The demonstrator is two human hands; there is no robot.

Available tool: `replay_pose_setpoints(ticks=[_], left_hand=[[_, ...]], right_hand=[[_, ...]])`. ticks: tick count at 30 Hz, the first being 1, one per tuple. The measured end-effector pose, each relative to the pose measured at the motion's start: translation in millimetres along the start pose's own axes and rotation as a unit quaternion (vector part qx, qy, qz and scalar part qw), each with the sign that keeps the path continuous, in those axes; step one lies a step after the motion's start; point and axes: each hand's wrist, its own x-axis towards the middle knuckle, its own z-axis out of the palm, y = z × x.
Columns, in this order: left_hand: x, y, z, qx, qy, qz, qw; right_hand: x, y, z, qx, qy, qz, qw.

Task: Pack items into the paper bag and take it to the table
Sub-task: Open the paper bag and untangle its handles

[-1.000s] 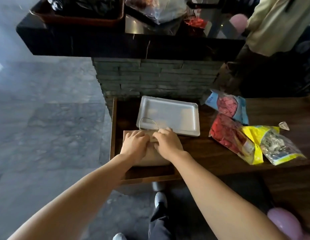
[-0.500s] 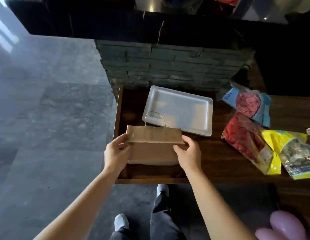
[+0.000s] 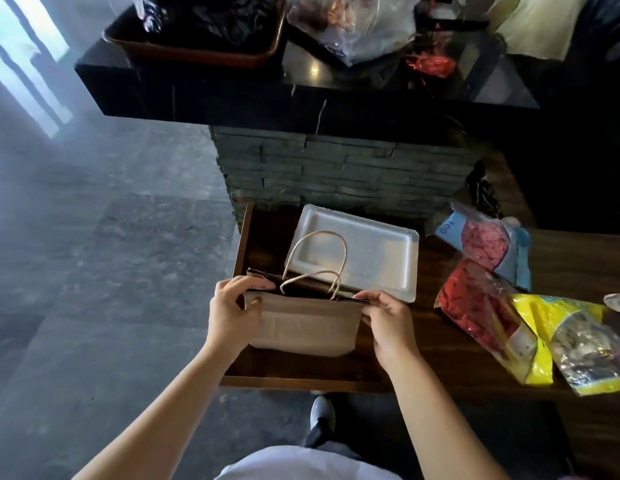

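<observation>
A brown paper bag (image 3: 303, 323) with cream rope handles stands on the dark wooden table (image 3: 422, 355), its mouth spread open. My left hand (image 3: 232, 306) grips the bag's left rim and my right hand (image 3: 388, 318) grips its right rim. Behind the bag lies a white foam tray (image 3: 367, 252). To the right lie a blue packet with pink contents (image 3: 488, 242), a red packet (image 3: 474, 306) and a yellow packet (image 3: 571, 344). Nothing can be seen inside the bag.
A black counter (image 3: 301, 95) on a grey stone base (image 3: 336, 171) rises behind the table, holding a brown tray with black plastic (image 3: 204, 26) and a clear plastic bag (image 3: 353, 26). Grey tiled floor (image 3: 104, 271) lies to the left. My shoe (image 3: 322, 410) shows below the table edge.
The folded bag was flat under both hands, then lifted by its ends. Now its mouth is pulled open and the handles stand up. The view has tilted up to show the counter top.
</observation>
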Motion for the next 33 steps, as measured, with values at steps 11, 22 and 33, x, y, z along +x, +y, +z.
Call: replay_pose_setpoints(ticks=[11, 22, 33], left_hand=[[0.0, 37.0, 17.5, 0.379, -0.053, 0.240, 0.892], [2.9, 49.6, 11.6, 0.344, -0.049, 0.329, 0.878], [-23.5, 26.1, 2.1, 0.260, 0.002, 0.418, 0.870]], right_hand=[[-11.1, -27.3, -3.6, -0.052, -0.062, -0.081, 0.993], [-20.2, -64.6, -2.0, -0.213, -0.109, -0.185, 0.953], [-35.2, -106.0, 23.6, -0.273, -0.191, -0.301, 0.893]])
